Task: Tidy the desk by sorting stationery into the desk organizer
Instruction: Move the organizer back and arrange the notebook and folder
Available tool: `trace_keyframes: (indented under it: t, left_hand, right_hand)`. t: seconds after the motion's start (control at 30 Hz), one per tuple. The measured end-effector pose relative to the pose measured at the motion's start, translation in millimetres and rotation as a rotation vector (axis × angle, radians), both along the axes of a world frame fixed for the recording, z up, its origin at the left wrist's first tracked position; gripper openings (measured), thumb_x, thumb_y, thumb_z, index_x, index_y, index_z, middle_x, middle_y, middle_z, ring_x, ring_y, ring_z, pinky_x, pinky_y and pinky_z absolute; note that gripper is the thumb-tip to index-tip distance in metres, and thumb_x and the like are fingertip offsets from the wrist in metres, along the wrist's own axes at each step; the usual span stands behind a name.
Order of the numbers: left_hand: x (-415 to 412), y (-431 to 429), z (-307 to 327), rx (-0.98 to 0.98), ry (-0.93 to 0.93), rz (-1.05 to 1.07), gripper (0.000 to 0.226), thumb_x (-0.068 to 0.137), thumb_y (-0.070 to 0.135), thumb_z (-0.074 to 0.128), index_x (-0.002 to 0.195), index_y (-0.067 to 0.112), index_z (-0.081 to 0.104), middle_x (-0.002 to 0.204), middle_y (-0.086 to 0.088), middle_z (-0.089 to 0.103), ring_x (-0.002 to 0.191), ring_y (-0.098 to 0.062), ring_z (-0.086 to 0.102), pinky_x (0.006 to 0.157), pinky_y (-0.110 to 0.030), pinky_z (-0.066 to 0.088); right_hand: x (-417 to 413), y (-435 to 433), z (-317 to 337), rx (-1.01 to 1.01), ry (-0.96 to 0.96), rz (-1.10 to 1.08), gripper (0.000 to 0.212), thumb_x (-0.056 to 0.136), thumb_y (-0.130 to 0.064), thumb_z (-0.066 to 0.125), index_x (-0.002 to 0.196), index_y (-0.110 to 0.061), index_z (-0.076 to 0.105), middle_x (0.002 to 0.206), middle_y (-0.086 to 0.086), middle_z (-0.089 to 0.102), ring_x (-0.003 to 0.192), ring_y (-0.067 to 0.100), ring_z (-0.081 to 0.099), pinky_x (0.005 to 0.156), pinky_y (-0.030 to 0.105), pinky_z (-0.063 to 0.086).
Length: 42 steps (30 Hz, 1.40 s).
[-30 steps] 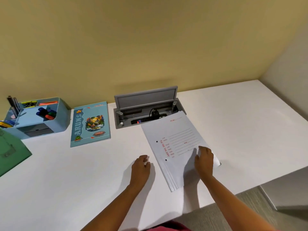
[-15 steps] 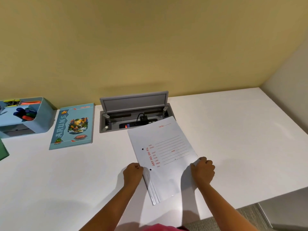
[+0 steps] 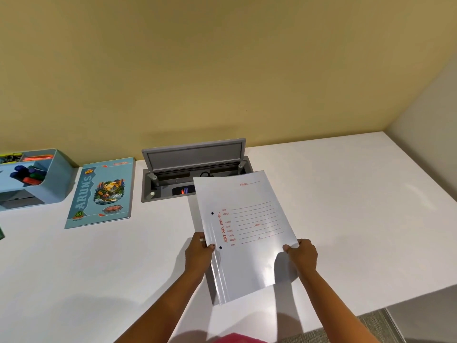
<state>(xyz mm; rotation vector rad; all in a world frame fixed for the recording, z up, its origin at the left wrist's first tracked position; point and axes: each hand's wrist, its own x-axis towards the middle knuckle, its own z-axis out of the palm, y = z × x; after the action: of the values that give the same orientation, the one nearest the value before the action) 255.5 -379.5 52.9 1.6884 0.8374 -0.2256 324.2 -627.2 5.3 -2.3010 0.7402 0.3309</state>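
Observation:
A white file folder (image 3: 249, 219) with red print and two punch holes is raised off the desk, tilted up toward me. My left hand (image 3: 199, 253) grips its left edge near the lower hole. My right hand (image 3: 303, 253) grips its right edge. The light blue desk organizer (image 3: 55, 179) stands at the far left by the wall, with markers and an orange item in its compartments. Its left part is cut off by the frame.
A blue "ARUNS" notebook (image 3: 101, 194) lies flat between the organizer and an open grey cable box (image 3: 193, 169) set into the white desk (image 3: 346, 206). A green item's corner (image 3: 1, 235) shows at the left edge. The desk's front edge is close to me.
My left hand moved right and took the folder's left edge. Both hands lifted the folder off the desk. The view shifted right, so the organizer slid toward the left edge.

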Motion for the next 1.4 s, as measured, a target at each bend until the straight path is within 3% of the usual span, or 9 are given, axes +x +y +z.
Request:
trace_keyframes:
  t: [0.17, 0.33, 0.5, 0.57, 0.63, 0.83, 0.97, 1.27, 1.4]
  left_hand:
    - [13, -5, 10, 0.02, -0.091, 0.025, 0.031, 0.091, 0.009, 0.058, 0.12, 0.009, 0.051, 0.125, -0.013, 0.059, 0.112, -0.031, 0.058, 0.098, -0.047, 0.048]
    - [34, -7, 17, -0.005, -0.15, 0.063, 0.032, 0.091, 0.008, 0.057, 0.122, 0.012, 0.051, 0.124, -0.011, 0.06, 0.11, -0.032, 0.059, 0.095, -0.051, 0.05]
    - [57, -9, 18, -0.12, -0.141, 0.14, 0.029, 0.09, 0.003, 0.057, 0.116, 0.016, 0.052, 0.115, -0.013, 0.063, 0.099, -0.031, 0.061, 0.086, -0.045, 0.055]
    - [66, -16, 19, -0.143, -0.144, 0.122, 0.029, 0.09, 0.003, 0.058, 0.114, 0.017, 0.052, 0.114, -0.011, 0.063, 0.098, -0.031, 0.062, 0.086, -0.046, 0.055]
    - [73, -25, 20, -0.14, -0.165, 0.079, 0.031, 0.09, 0.004, 0.057, 0.118, 0.017, 0.053, 0.116, -0.01, 0.063, 0.1, -0.029, 0.062, 0.089, -0.047, 0.054]
    - [77, -38, 24, -0.103, -0.321, -0.086, 0.029, 0.094, 0.019, 0.056, 0.122, 0.019, 0.056, 0.113, -0.005, 0.066, 0.095, -0.021, 0.067, 0.078, -0.032, 0.058]
    - [61, -28, 6, 0.166, -0.31, -0.265, 0.033, 0.096, 0.022, 0.051, 0.129, 0.016, 0.054, 0.129, -0.002, 0.059, 0.116, -0.021, 0.057, 0.099, -0.029, 0.046]
    - [-1, 17, -53, 0.623, -0.158, -0.536, 0.049, 0.097, 0.028, 0.046, 0.143, 0.014, 0.036, 0.155, -0.001, 0.026, 0.143, -0.019, 0.025, 0.117, -0.031, 0.022]
    - [-9, 23, -57, 0.654, -0.192, -0.616, 0.053, 0.098, 0.028, 0.043, 0.147, 0.015, 0.027, 0.158, 0.0, 0.016, 0.146, -0.018, 0.014, 0.118, -0.032, 0.014]
  right_hand:
    - [5, -15, 18, 0.093, -0.086, 0.006, 0.031, 0.08, -0.021, 0.073, 0.102, -0.005, 0.057, 0.1, 0.012, 0.063, 0.085, 0.026, 0.055, 0.074, 0.032, 0.042]
    - [6, -34, 40, 0.238, -0.196, -0.135, 0.036, 0.077, -0.032, 0.077, 0.102, -0.011, 0.06, 0.094, 0.004, 0.065, 0.086, 0.025, 0.061, 0.084, 0.038, 0.049]
    - [-15, -31, 43, 0.955, -0.186, -0.401, 0.025, 0.077, -0.015, 0.076, 0.086, 0.002, 0.06, 0.075, 0.014, 0.06, 0.067, 0.027, 0.061, 0.064, 0.031, 0.054]
    - [-25, -15, 48, 1.139, -0.132, -0.362, 0.012, 0.086, -0.007, 0.065, 0.093, 0.002, 0.062, 0.08, 0.011, 0.069, 0.071, 0.025, 0.067, 0.062, 0.03, 0.057]
    - [-30, -1, 47, 1.197, -0.129, -0.332, 0.019, 0.09, -0.002, 0.058, 0.108, -0.005, 0.061, 0.095, 0.01, 0.07, 0.079, 0.026, 0.068, 0.064, 0.031, 0.059]
    - [-10, -5, 37, 1.081, -0.357, -0.549, 0.043, 0.087, 0.007, 0.058, 0.126, -0.011, 0.052, 0.11, 0.014, 0.064, 0.088, 0.03, 0.065, 0.064, 0.036, 0.06]
    - [16, -29, 33, 0.96, -0.394, -0.634, 0.043, 0.084, 0.008, 0.061, 0.124, -0.007, 0.053, 0.105, 0.013, 0.063, 0.079, 0.026, 0.062, 0.055, 0.029, 0.058]
    - [69, -53, 18, 0.716, -0.261, -0.673, 0.053, 0.084, 0.005, 0.063, 0.132, -0.013, 0.051, 0.125, 0.012, 0.059, 0.096, 0.031, 0.058, 0.077, 0.041, 0.055]
    - [85, -50, 16, 0.661, -0.177, -0.672, 0.048, 0.085, 0.002, 0.064, 0.13, -0.009, 0.052, 0.125, 0.013, 0.058, 0.103, 0.034, 0.058, 0.079, 0.043, 0.055]
